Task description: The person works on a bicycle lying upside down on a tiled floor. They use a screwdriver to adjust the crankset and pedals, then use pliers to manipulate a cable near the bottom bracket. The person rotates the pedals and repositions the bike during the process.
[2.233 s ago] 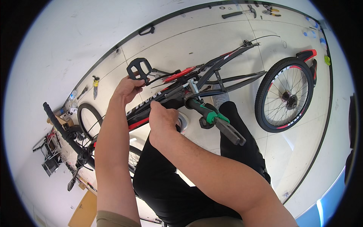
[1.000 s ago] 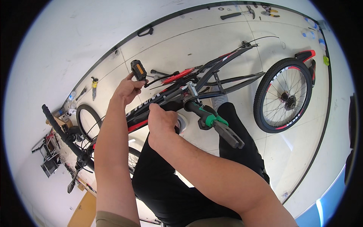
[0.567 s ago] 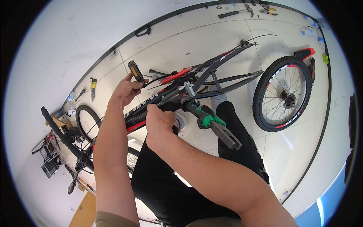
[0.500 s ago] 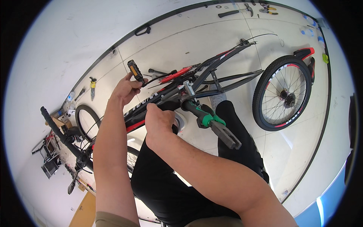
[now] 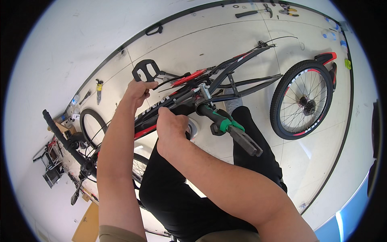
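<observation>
A black bicycle pedal [image 5: 155,69] shows its open cage face, with my left hand [image 5: 139,92] closed on its near edge. The crank arm [image 5: 172,85] reaches from the pedal toward the red chainring guard [image 5: 192,78]. My right hand [image 5: 172,124] is curled into a fist beside the bicycle frame [image 5: 146,130], close to a dark part next to the clamp; what its fingers hold is hidden. Right of that hand, a black-and-green tool with long grey jaws [image 5: 244,142] sits below a silver clamp bolt [image 5: 204,91].
A detached rear wheel [image 5: 300,100] lies at the right beside red-and-black fenders [image 5: 325,59]. The handlebar [image 5: 64,139] juts out at the left. A hammer [image 5: 258,12], pliers [image 5: 288,10] and another pedal [image 5: 154,30] lie on the far floor. My black-trousered legs [image 5: 169,185] are below the frame.
The pedal in my left hand has turned from edge-on to showing its flat cage face. My right hand stays in nearly the same place, and the view has shifted slightly.
</observation>
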`<state>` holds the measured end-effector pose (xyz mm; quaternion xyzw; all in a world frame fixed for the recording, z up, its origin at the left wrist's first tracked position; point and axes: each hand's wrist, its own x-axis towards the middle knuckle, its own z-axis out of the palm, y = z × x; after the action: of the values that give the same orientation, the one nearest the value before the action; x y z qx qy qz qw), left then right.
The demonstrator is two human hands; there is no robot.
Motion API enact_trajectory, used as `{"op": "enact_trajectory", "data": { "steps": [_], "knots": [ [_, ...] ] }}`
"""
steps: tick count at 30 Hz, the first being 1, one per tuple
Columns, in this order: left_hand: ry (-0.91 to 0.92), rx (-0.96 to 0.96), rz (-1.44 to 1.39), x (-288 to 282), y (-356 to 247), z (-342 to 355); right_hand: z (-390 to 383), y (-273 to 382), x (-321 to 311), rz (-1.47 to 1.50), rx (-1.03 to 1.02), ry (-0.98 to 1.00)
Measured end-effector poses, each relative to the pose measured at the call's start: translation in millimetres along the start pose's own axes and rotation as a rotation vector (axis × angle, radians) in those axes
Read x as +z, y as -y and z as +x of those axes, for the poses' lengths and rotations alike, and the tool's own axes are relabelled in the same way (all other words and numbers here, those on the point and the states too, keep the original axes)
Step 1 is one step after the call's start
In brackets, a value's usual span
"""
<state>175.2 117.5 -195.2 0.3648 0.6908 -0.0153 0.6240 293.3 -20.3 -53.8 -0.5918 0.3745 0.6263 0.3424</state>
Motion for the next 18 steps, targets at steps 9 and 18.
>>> {"op": "enact_trajectory", "data": {
  "steps": [9, 18],
  "knots": [
    [0.027, -0.007, 0.031, 1.9, -0.3, -0.5, -4.4, 2.1, 0.1, -0.022, -0.012, -0.011],
    [0.162, -0.065, -0.163, -10.2, -8.7, -14.1, 7.0, -3.7, 1.8, 0.023, -0.013, -0.037]
  ]
}}
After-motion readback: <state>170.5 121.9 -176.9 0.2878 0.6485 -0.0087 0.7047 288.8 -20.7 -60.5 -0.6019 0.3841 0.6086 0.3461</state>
